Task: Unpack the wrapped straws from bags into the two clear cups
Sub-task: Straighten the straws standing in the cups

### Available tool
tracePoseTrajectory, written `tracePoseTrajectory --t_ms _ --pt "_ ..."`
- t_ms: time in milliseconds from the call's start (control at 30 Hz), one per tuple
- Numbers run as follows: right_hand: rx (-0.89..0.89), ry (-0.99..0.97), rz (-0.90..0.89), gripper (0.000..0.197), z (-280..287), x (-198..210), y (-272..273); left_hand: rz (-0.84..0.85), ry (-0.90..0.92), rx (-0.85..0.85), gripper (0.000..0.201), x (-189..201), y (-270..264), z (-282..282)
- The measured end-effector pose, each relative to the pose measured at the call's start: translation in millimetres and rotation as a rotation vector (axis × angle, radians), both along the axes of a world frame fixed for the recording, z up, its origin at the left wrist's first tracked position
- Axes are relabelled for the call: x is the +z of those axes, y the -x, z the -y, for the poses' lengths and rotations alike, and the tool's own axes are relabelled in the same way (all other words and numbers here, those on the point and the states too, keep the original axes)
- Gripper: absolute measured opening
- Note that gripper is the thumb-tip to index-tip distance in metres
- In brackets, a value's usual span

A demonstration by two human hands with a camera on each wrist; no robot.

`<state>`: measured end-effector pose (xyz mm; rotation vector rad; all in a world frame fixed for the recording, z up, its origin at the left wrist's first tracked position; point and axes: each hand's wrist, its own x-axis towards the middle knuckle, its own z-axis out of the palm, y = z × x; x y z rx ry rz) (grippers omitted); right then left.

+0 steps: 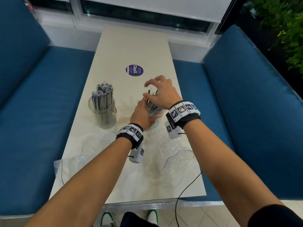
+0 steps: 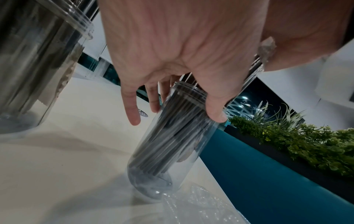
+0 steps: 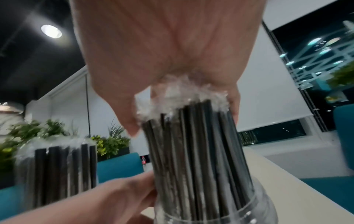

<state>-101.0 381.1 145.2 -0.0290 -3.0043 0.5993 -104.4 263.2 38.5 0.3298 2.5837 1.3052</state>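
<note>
Two clear cups stand on the cream table (image 1: 131,46). The left cup (image 1: 103,115) (image 2: 38,60) holds thick wrapped dark straws (image 3: 63,166). My left hand (image 1: 141,115) (image 2: 172,68) (image 3: 124,197) grips the right cup (image 1: 155,113) (image 2: 168,151) near its rim, thumb on one side, fingers behind. A bundle of thin wrapped dark straws (image 1: 153,94) (image 3: 195,151) stands in that cup. My right hand (image 1: 159,90) (image 3: 172,60) sits over their tops, thumb and fingers curled round the bundle's upper end. The right cup looks tilted in the left wrist view.
Crumpled clear plastic bags (image 1: 164,153) (image 2: 191,209) lie on the near half of the table, another bag (image 1: 73,161) at the near left. A purple round sticker (image 1: 134,70) marks the table's middle. Blue benches (image 1: 41,112) flank both sides. A black cable (image 1: 180,194) trails off the near edge.
</note>
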Motion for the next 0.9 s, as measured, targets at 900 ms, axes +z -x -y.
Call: tracePoseTrajectory --t_ms 900 --pt "-0.045 0.131 0.014 0.028 -8 -5 10 -0.003 0.044 -0.003 0.105 1 1 -1"
